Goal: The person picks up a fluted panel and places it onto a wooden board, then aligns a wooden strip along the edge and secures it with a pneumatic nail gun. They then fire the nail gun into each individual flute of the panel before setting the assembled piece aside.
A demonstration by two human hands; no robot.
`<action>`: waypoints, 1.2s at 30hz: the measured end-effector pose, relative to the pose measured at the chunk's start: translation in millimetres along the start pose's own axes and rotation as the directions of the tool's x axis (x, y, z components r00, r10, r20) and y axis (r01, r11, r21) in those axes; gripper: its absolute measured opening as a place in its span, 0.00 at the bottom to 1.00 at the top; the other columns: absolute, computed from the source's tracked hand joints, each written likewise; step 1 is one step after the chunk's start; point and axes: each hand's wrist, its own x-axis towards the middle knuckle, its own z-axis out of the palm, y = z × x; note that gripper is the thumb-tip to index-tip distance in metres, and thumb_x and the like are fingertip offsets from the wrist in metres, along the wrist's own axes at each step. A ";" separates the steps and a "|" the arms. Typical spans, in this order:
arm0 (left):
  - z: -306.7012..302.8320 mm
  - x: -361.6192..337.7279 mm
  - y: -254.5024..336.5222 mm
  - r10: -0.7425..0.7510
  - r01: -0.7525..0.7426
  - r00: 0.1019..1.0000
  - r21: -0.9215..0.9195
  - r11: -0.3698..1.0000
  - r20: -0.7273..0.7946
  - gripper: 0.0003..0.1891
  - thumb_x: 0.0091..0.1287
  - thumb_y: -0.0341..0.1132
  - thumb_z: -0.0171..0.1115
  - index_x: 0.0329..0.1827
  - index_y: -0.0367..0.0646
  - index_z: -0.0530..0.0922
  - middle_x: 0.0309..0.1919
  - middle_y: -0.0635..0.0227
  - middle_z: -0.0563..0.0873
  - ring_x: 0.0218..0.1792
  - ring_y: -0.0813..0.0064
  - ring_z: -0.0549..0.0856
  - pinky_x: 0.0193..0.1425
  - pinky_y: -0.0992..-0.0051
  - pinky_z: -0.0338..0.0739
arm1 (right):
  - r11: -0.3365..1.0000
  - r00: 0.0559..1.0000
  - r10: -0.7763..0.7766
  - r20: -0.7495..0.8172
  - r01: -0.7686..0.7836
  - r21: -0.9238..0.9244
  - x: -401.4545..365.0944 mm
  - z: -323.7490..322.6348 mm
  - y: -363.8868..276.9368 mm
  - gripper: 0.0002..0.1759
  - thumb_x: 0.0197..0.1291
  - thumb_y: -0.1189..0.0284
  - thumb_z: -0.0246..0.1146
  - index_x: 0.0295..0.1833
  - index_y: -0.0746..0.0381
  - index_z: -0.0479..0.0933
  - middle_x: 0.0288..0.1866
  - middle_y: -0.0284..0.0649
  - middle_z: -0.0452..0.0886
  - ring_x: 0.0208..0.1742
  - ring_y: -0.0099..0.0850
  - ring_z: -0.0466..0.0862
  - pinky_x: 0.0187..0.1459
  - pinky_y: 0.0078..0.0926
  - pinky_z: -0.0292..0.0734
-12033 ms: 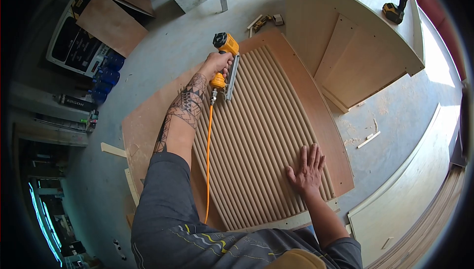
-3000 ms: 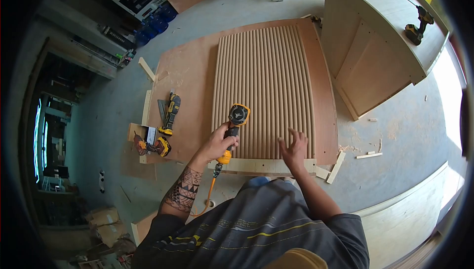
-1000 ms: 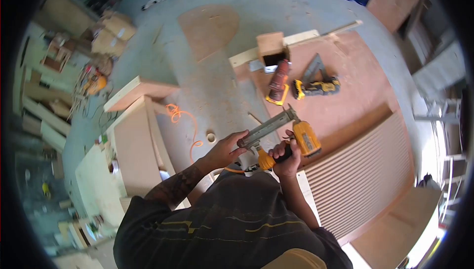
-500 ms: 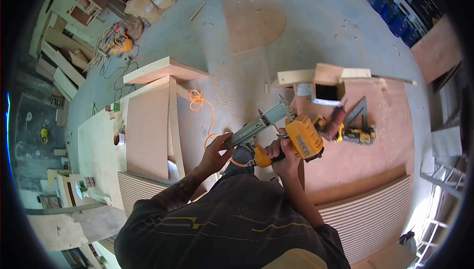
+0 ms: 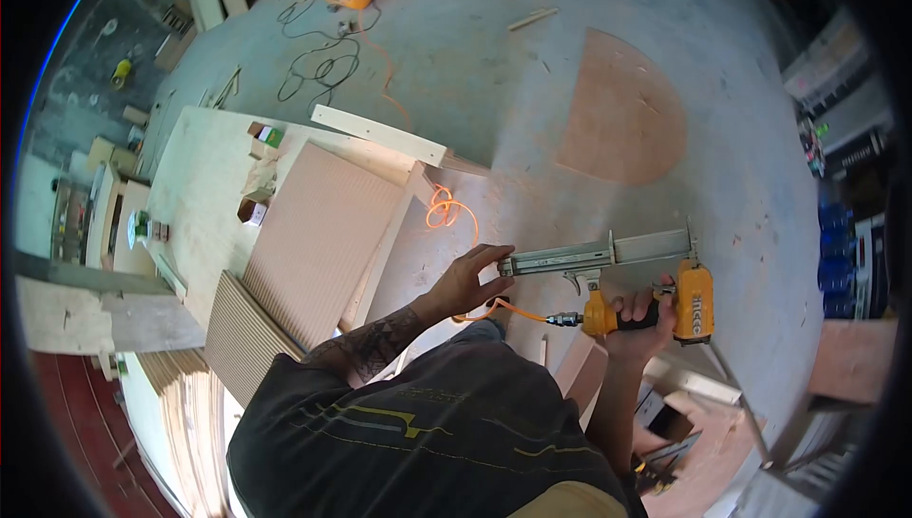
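My right hand (image 5: pixel 648 328) is wrapped round the black grip of a yellow pneumatic nail gun (image 5: pixel 696 297), held in front of me over the floor. The gun's long metal magazine (image 5: pixel 570 257) points left towards my left hand (image 5: pixel 467 282). My left fingers and thumb pinch the rear end of that magazine. An orange air hose (image 5: pixel 521 309) joins the gun through a metal coupling (image 5: pixel 564 319) below the magazine and passes under my left wrist. Coils of the hose (image 5: pixel 446 209) lie farther off.
To my left, a ribbed panel (image 5: pixel 323 223) lies on a large pale board (image 5: pixel 195 171) with small open boxes (image 5: pixel 252 211). A rounded wooden sheet (image 5: pixel 622 109) lies on the floor ahead. A workbench (image 5: pixel 708 432) with tools is at lower right. Blue water bottles (image 5: pixel 836 261) stand at right.
The view has turned left. The nail gun has swung to a more level position, still in my right hand. My left hand has shifted to the magazine's rear end.
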 end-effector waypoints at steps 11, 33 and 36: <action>-17.1 25.9 13.7 0.041 0.149 0.923 0.453 0.879 -0.383 0.41 0.65 0.39 0.79 0.81 0.42 0.71 0.68 0.54 0.81 0.73 0.51 0.79 0.85 0.42 0.64 | 0.589 0.552 0.770 0.319 -0.808 -0.024 120.8 80.3 204.8 0.28 0.80 0.65 0.60 0.81 0.58 0.69 0.37 0.39 0.82 0.58 0.43 0.85 0.76 0.53 0.72; -96.5 -38.9 -392.0 -0.460 0.967 -0.157 -0.230 0.107 -0.874 0.30 0.69 0.50 0.75 0.66 0.45 0.74 0.57 0.54 0.78 0.63 0.44 0.76 0.69 0.40 0.67 | -0.382 0.320 0.906 -0.276 0.339 -0.860 289.7 -61.2 242.2 0.30 0.84 0.52 0.58 0.75 0.65 0.80 0.66 0.50 0.89 0.69 0.39 0.87 0.70 0.36 0.78; -112.8 -40.9 -457.2 -0.505 0.958 -0.241 -0.285 0.011 -0.829 0.31 0.72 0.54 0.70 0.70 0.45 0.73 0.59 0.53 0.78 0.64 0.45 0.76 0.70 0.40 0.67 | -0.443 0.430 0.869 -0.243 0.459 -0.771 354.1 -79.1 162.8 0.31 0.83 0.51 0.59 0.73 0.66 0.80 0.62 0.49 0.92 0.68 0.49 0.89 0.73 0.40 0.79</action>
